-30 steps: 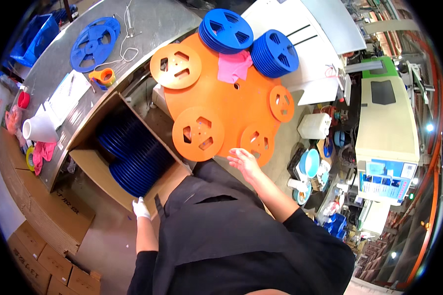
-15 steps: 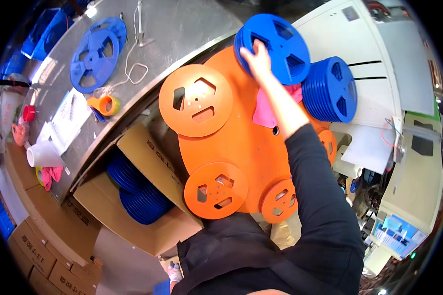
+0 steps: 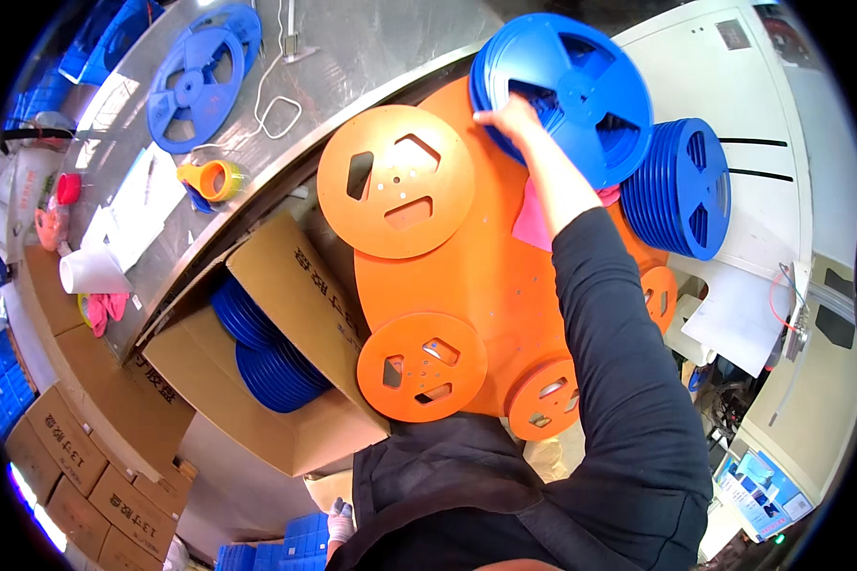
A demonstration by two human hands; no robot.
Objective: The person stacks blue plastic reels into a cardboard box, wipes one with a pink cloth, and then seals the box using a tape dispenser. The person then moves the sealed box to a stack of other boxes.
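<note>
Right grip (image 3: 516,120) outstretched, left grip (image 3: 340,523) low

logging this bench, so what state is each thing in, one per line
Left reel stack: piled, partly covered by hand
Right reel stack: piled
Right hand: at the left stack's rim
Left hand: low, grip unclear
Cardboard box: open, reels inside
Pink cloth: crumpled, partly hidden
Loose blue reels: overlapping
Orange discs: spread around
Lower-left boxes: stacked
</note>
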